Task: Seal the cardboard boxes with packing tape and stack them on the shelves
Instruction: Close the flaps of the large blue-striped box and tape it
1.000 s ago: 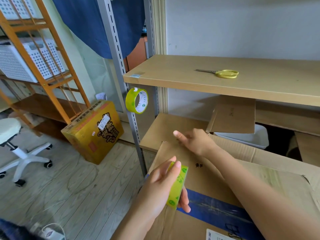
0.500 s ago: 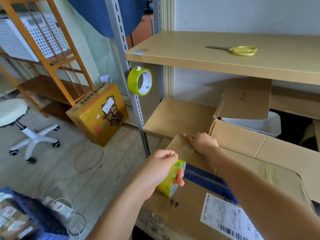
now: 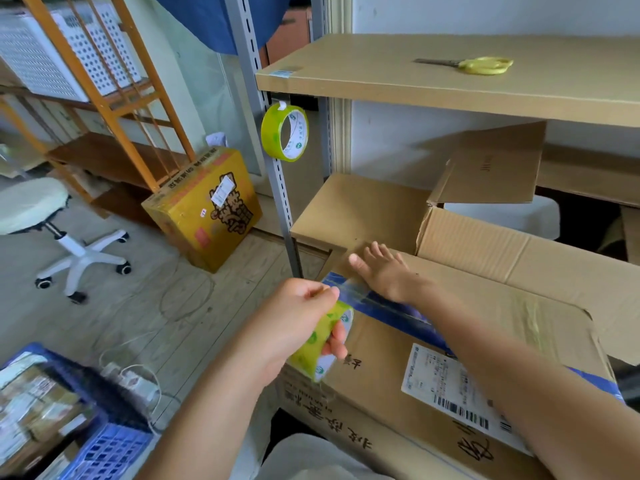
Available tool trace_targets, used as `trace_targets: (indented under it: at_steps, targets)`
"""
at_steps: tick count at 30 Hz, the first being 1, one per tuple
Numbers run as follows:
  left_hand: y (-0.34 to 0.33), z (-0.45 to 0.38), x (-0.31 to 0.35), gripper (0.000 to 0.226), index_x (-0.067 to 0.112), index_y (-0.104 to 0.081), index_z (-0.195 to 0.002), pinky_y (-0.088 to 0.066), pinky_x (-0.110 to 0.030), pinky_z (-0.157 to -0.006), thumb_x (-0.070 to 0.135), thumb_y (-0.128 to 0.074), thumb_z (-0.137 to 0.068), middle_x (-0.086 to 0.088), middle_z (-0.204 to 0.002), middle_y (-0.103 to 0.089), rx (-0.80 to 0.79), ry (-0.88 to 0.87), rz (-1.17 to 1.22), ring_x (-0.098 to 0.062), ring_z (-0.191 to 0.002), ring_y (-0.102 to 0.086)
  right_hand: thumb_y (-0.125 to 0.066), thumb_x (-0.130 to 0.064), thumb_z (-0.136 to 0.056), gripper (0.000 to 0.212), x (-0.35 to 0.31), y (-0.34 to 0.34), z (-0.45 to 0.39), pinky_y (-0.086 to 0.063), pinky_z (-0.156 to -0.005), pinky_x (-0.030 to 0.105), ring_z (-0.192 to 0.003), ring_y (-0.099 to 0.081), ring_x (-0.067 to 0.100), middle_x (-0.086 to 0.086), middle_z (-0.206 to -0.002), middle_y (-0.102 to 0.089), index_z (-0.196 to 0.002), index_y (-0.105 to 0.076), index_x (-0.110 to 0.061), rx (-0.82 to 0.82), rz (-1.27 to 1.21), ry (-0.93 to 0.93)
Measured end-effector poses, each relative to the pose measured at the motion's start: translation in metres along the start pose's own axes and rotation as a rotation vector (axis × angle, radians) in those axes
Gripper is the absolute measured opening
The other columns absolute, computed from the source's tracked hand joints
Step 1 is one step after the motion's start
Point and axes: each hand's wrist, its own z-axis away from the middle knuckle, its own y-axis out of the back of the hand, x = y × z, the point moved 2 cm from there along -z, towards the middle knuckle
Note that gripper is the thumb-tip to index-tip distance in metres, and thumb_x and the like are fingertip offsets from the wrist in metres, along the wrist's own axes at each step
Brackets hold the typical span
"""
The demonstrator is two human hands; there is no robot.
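The shelf (image 3: 433, 88) is standing beyond both hands, and the box (image 3: 398, 368) is lying under them, on the person's lap side, not yet shelved. The right hand (image 3: 384, 275) is resting flat on the box's far top edge, fingers straight and spread, pressing down the tape strip (image 3: 349, 296) that is running from there back to the roll (image 3: 325, 344). The left hand (image 3: 294, 323) is gripping that roll, fingers curled round it, just nearer than the right fingertips. By my reading the sealing is only starting: one short stretch is stuck, the rest of the seam is waiting, and cutting and stacking are left. The scissors (image 3: 481, 65) are lying on the shelf, well above the fingers. Counted: two tape rolls, one held and one spare roll (image 3: 284, 133) hanging on the upright; one pair of scissors; three boxes, with an open box (image 3: 485, 247) behind and a yellow box (image 3: 204, 209) on the floor.
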Motion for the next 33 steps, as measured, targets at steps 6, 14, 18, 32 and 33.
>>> trace_targets:
  at_steps: [6,14,18,32,33]
  targets:
    - [-0.021,0.017,0.000,0.011,0.022,-0.050,-0.113,-0.056,-0.029,-0.057,0.023,-0.041,-0.107,-0.010,-0.067,-0.072,-0.065,0.038,0.033,-0.026,-0.060,-0.072,-0.004,-0.061,-0.100,0.076,-0.005,-0.006,0.010,0.009,-0.123,0.038,-0.151,0.016,0.016,0.005,-0.164,0.018,-0.157,0.009,-0.013,-0.106,0.112,0.019]
    - [-0.022,0.031,-0.010,0.016,0.019,-0.053,-0.105,-0.054,-0.028,-0.057,0.021,-0.038,-0.108,-0.006,-0.065,-0.071,0.007,0.030,0.030,-0.026,-0.064,-0.073,-0.007,-0.063,-0.099,0.077,-0.006,-0.012,0.009,0.009,-0.123,0.038,-0.151,0.016,0.017,0.004,-0.165,0.016,-0.157,0.009,-0.015,-0.078,0.191,0.043]
    - [-0.016,0.035,-0.013,0.015,0.015,-0.055,-0.107,-0.058,-0.033,-0.063,0.019,-0.040,-0.108,-0.007,-0.064,-0.071,0.040,0.028,0.051,-0.026,-0.063,-0.073,-0.006,-0.062,-0.100,0.077,-0.017,-0.015,0.009,0.008,-0.123,0.040,-0.151,0.015,0.018,0.004,-0.165,0.016,-0.157,0.009,-0.015,-0.085,0.211,0.075]
    - [-0.015,0.059,-0.022,0.021,-0.007,-0.049,-0.111,-0.052,-0.026,-0.049,0.013,-0.042,-0.107,-0.014,-0.066,-0.067,-0.033,0.070,0.187,-0.028,-0.056,-0.069,-0.010,-0.063,-0.100,0.077,-0.011,-0.017,-0.002,0.005,-0.123,0.043,-0.152,0.011,0.018,0.002,-0.166,0.012,-0.157,0.008,-0.016,-0.080,0.188,0.041]
    - [-0.015,0.060,-0.029,0.022,-0.006,-0.049,-0.111,-0.052,-0.026,-0.049,0.014,-0.042,-0.107,-0.014,-0.066,-0.067,-0.034,0.081,0.185,-0.029,-0.057,-0.069,-0.011,-0.063,-0.100,0.077,-0.010,-0.017,-0.002,0.005,-0.123,0.043,-0.152,0.011,0.018,0.002,-0.166,0.012,-0.157,0.008,-0.016,-0.079,0.183,0.038]
